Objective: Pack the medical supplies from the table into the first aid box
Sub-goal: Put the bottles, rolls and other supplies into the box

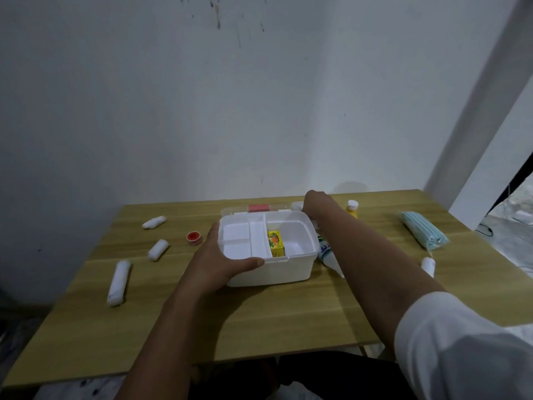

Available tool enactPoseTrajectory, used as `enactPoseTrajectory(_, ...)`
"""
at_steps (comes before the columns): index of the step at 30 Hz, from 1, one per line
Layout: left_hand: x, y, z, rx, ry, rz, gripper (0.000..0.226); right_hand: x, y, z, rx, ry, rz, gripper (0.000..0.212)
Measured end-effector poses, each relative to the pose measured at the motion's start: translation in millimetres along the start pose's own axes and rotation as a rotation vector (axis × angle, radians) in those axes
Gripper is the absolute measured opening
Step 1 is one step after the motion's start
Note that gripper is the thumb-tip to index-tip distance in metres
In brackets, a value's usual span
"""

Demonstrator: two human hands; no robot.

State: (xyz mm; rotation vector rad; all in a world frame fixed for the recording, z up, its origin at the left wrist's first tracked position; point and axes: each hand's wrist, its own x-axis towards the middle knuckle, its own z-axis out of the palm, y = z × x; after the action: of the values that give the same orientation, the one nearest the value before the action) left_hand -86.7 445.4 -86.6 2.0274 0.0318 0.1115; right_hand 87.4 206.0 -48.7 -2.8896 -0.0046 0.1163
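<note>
An open white first aid box (268, 252) is steadied at the middle of a wooden desk (259, 319), its lid (253, 209) laid back on the far side. The left hand (219, 261) is wrapped round the box's near-left corner, thumb hooked over the near rim and fingers (215, 230) pressed against the left wall. The right hand (313, 202) is stretched past the box's far-right corner; whether it is closed on anything cannot be told, as its fingers are hidden.

Inside, a white tray (245, 241) fills the left half, and a small yellow carton (277, 243) stands beside its divider; the right compartment is otherwise bare.

Still unpacked are three bandage rolls (118, 282) scattered on the left, a red tape reel (193, 237) near the box, a white tube (328, 255) just beside its right wall, a yellow bottle (352, 208) at the far edge, a pack of blue face masks (424, 233) and another small roll (428, 265) on the right.

The bandage rolls are judged light, soft and easily squeezed, best pinched across the middle. The tube would likely give under pressure and is better taken near its cap end. The bottle appears rigid and could tip if nudged. The wrapped masks look slippery and floppy, so a grasp across the whole width is advised.
</note>
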Motion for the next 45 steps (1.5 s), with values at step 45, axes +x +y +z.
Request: enactPoseTrajectory(45,7.2,1.7,-2.3,0.053,-0.049,-0.023,0.121,-99.6,-39.0,-7.2,-0.09,-0.013,-0.48,0.059)
